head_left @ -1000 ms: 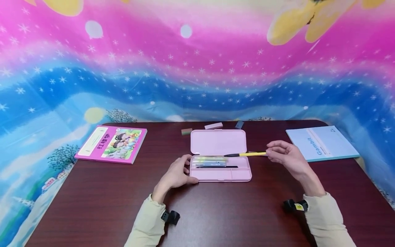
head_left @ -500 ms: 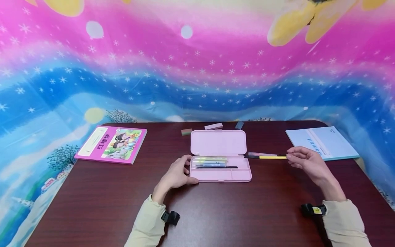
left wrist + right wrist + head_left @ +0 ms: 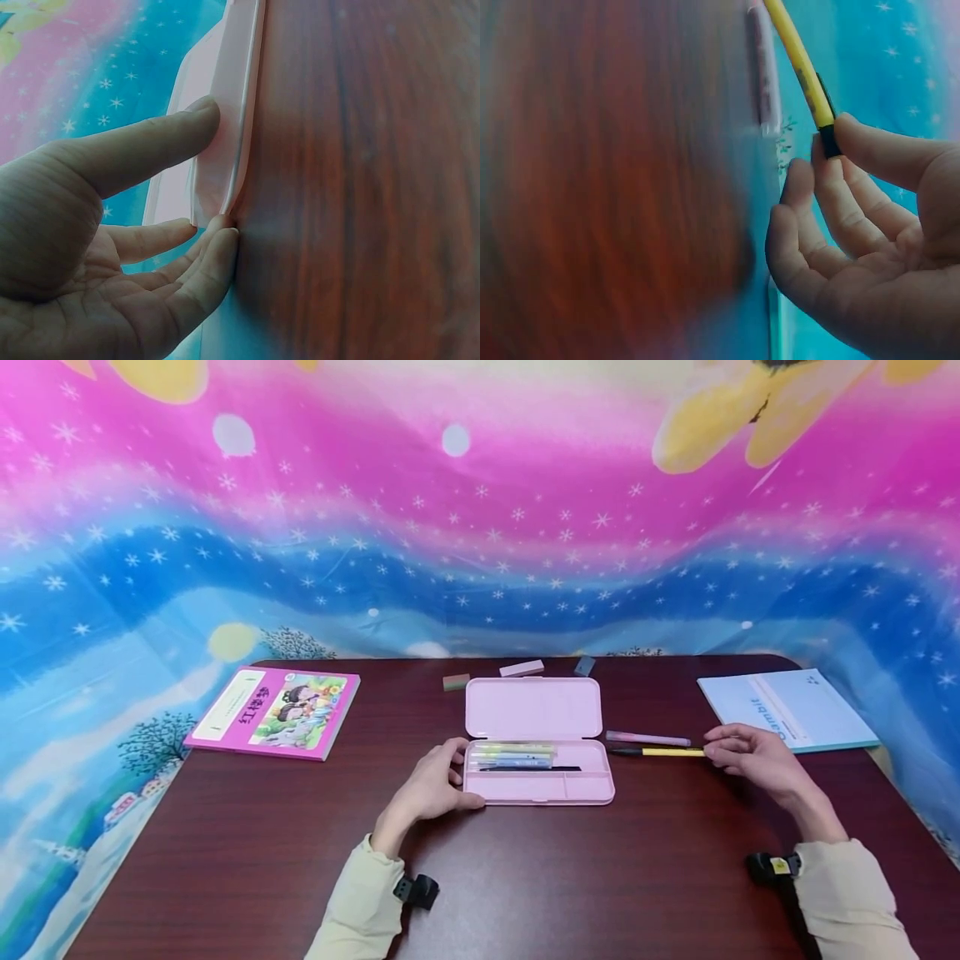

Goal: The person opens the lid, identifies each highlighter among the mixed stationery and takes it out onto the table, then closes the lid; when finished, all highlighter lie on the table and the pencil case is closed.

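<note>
A pink pencil case (image 3: 517,788) lies with its lid raised back on the table. My left hand (image 3: 427,785) grips its left end, the thumb on the front wall and the fingers at the short side, as the left wrist view also shows. Several light-coloured pens (image 3: 513,759) and a thin black one (image 3: 566,769) lie in the long compartment. Between thumb and fingertips my right hand (image 3: 765,768) pinches the end of a yellow and black pen (image 3: 802,64). The pen points left, low over the table beside a pinkish-purple pen (image 3: 648,738).
Behind the case sit a brown-green eraser (image 3: 455,682), a pink eraser (image 3: 521,668) and a grey-blue block (image 3: 585,666). A pink book (image 3: 273,710) lies at the left, a light blue notebook (image 3: 795,706) at the right. A patterned cloth (image 3: 480,552) hangs behind the table.
My right hand has carried the yellow and black pen from over the case to the right, then lowered it in front of the pinkish-purple pen. The left hand has stayed on the case.
</note>
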A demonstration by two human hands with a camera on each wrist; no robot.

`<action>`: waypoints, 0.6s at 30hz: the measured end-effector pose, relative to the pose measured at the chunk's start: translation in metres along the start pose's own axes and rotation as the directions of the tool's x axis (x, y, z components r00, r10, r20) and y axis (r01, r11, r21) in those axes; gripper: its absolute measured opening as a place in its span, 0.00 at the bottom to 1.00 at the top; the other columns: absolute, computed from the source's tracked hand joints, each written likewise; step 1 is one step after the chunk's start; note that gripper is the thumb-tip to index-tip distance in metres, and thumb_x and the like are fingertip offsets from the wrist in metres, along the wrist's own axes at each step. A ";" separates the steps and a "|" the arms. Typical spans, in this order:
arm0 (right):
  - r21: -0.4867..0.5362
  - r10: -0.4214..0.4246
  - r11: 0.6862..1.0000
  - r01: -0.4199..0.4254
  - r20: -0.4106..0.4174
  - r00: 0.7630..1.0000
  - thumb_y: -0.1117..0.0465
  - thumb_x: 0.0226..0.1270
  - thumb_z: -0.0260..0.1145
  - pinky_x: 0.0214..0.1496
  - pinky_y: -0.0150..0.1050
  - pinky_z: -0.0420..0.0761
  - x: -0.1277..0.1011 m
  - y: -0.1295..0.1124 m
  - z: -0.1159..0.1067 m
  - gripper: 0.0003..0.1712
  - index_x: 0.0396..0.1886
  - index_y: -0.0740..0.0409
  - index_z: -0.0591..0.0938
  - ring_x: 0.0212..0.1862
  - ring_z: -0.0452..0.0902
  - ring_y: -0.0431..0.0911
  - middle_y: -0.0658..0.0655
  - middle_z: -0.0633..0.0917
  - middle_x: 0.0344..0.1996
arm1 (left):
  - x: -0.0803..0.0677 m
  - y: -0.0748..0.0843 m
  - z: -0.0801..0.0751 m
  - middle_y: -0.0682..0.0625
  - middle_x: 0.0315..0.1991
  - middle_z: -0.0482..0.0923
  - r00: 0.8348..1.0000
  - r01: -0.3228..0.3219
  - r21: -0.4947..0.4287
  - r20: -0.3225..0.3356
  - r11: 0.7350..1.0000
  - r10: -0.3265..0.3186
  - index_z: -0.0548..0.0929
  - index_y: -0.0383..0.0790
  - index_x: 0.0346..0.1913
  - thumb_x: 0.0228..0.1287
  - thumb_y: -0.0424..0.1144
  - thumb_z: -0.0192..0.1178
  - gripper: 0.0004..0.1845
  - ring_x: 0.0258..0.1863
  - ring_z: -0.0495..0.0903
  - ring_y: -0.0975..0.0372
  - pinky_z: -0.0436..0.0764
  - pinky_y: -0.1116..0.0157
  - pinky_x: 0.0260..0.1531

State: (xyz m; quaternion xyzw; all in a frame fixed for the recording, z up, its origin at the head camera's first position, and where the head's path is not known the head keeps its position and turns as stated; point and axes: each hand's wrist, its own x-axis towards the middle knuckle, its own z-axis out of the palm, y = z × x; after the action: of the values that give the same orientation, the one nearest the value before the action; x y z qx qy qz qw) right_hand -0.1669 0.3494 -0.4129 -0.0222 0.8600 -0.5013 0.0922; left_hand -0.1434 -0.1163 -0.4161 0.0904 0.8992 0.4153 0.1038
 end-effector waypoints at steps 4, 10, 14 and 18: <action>-0.205 0.007 0.979 -0.002 0.024 1.000 0.60 0.67 0.64 0.34 0.37 0.78 0.005 -0.004 -0.005 0.20 0.49 0.73 0.76 0.33 0.79 0.41 0.61 0.85 0.36 | 0.000 0.000 0.000 0.47 0.46 0.71 1.000 0.001 0.001 0.000 1.000 -0.001 0.70 0.38 0.60 0.41 0.38 0.79 0.41 0.36 0.73 0.61 0.74 0.63 0.39; -0.401 -0.043 0.913 0.070 0.075 0.996 0.60 0.62 0.68 0.35 0.36 0.74 0.016 -0.010 -0.009 0.13 0.40 0.67 0.82 0.32 0.76 0.42 0.54 0.85 0.31 | -0.001 0.000 0.000 0.47 0.46 0.71 1.000 -0.007 0.000 -0.003 1.000 0.007 0.70 0.38 0.60 0.41 0.38 0.79 0.41 0.36 0.74 0.61 0.74 0.62 0.39; -0.445 -0.039 0.893 0.072 0.084 0.996 0.60 0.61 0.69 0.35 0.38 0.73 0.021 -0.010 -0.009 0.12 0.38 0.66 0.83 0.32 0.74 0.43 0.53 0.84 0.30 | 0.000 0.000 0.000 0.47 0.46 0.71 1.000 -0.005 0.001 -0.002 1.000 0.005 0.70 0.38 0.60 0.41 0.38 0.79 0.41 0.36 0.74 0.61 0.74 0.63 0.39; -0.441 -0.016 0.896 0.052 0.084 0.996 0.61 0.61 0.69 0.33 0.39 0.73 0.024 -0.010 -0.008 0.13 0.39 0.68 0.81 0.31 0.73 0.44 0.54 0.83 0.30 | 0.000 0.000 0.001 0.47 0.46 0.71 1.000 -0.006 0.004 0.001 1.000 0.006 0.70 0.38 0.60 0.41 0.38 0.79 0.41 0.36 0.73 0.61 0.74 0.63 0.39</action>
State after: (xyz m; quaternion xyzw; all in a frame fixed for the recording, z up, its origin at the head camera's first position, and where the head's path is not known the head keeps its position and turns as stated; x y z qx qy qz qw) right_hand -0.1921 0.3480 -0.4037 -0.0771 0.9467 -0.2929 0.1097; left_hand -0.1434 -0.1161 -0.4168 0.0934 0.8997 0.4139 0.1029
